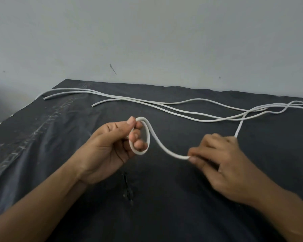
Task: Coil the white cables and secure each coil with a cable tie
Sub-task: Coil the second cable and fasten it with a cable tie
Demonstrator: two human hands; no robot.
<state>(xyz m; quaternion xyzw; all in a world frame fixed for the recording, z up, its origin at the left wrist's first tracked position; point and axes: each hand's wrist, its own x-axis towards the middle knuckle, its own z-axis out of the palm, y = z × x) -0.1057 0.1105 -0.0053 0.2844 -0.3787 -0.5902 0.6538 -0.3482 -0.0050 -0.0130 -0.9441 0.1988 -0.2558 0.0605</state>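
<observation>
Head view: the left hand (110, 145) grips a small loop (148, 137) of the white cable (164, 150). The thumb presses the crossing at the top of the loop against the forefinger, and the other fingers curl through the opening. From that crossing the cable sags down and across to the right hand (222, 159), which pinches it between thumb and fingertips, just beside and slightly lower than the left. The cable leaves the far side of the right hand and runs up and away towards the loose cables (208, 121), which lie beyond both hands on the black sheet (59, 137).

This looks like the start of the first coil: one turn is made and most of the length is unwound. The next move probably calls for the right hand to carry its pinched stretch over to the left thumb. It would lay a second turn the same size as the first, while the left hand loosens just enough to take it in. The trailing end crosses the other strands, so it may drag or snag them.

The cable is round, smooth and fairly stiff, holding an open oval without kinking. No cable tie is in view.
</observation>
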